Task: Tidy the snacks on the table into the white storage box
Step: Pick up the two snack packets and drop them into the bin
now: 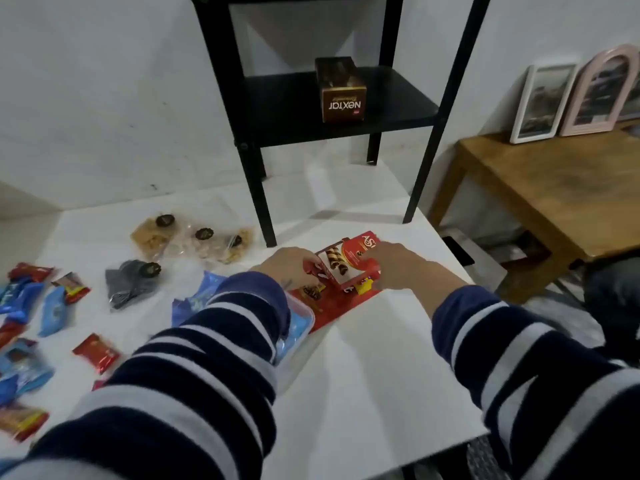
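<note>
Both hands, left hand and right hand, grip 1 red cardboard wafer-roll box above the translucent white plastic storage box, so the placing step seems underway, needing a careful lowering inside.

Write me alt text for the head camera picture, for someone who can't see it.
Two hands in striped sleeves, left hand and right hand, hold a red wafer box over a white table. Small wrapped snacks lie scattered at left, and a brown box sits on a black shelf behind.
</note>
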A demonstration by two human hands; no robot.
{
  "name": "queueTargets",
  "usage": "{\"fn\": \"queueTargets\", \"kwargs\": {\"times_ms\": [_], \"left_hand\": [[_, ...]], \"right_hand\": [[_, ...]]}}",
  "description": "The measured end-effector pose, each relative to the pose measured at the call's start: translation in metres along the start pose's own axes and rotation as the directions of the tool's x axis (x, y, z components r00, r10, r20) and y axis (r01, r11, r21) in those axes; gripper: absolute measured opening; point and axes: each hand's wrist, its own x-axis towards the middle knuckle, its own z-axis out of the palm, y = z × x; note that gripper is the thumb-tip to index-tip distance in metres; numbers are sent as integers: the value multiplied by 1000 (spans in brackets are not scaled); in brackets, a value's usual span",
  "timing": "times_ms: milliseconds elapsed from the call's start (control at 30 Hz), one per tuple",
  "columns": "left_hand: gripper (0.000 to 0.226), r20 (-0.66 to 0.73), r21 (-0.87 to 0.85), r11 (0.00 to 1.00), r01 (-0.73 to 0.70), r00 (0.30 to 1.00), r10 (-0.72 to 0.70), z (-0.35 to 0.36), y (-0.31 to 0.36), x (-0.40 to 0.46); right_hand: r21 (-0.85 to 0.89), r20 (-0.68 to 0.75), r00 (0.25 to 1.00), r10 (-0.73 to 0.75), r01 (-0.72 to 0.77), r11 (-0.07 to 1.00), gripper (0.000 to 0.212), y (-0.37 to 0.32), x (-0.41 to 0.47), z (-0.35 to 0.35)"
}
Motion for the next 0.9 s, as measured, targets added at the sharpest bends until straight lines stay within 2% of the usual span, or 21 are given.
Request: {"fn": "queueTargets", "kwargs": {"times_ms": [100,233,333,433,567,667,767,900], "left_hand": [[55,57,-57,998,28,998,-25,4,-21,28],[64,90,-17,999,28,996,-27,16,-41,53],[58,33,35,999,14,999,-15,22,-47,61],[53,16,-45,999,21,1000,-20,29,-49,64],[54,-19,47,995,84,996,-83,31,-43,61],[67,16,102,990,94,995,-96,34,-30,56],[79,23,191,976,105,994,-111,46,-12,52],[72,-2,156,977,145,989,-147,56,7,54]], "right_hand": [[-122,-30,999,-13,9,993,80,-5,37,8],[-234,8,997,-78,78,969,92,-8,69,14],[-187,19,996,-89,91,978,92,-4,79,14],[-204,-29,994,-101,93,975,93,4,81,14],[-135,-59,998,30,-38,990,97,19,64,17],[-82,-93,988,126,-134,988,92,31,38,29],[-30,-107,981,162,-166,986,89,38,15,42],[105,-114,956,269,-258,960,90,46,-9,52]]}}
